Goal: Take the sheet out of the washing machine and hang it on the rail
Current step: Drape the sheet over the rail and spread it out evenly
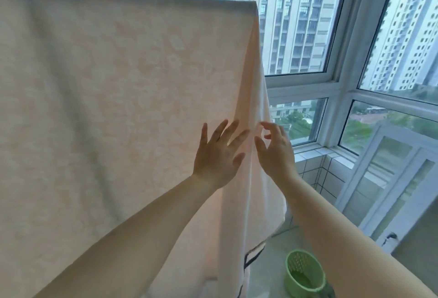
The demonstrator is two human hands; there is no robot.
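A: What is nearest?

B: Two bare forearms reach up. One round green plastic basket point(304, 274) stands on the floor at lower right.

A: And the hands?

B: The left hand point(218, 155) is spread, fingers straight, against the cloth, gripping nothing. The right hand point(275, 148) is just beside it, thumb and forefinger curved near the cloth's edge fold, grip open, nothing pinched.

A: Where is the sheet?

B: One pale peach patterned sheet point(106, 96) hangs draped from above; the rail itself is hidden beneath it. Beyond, white-framed windows point(336, 84) show several tower blocks.
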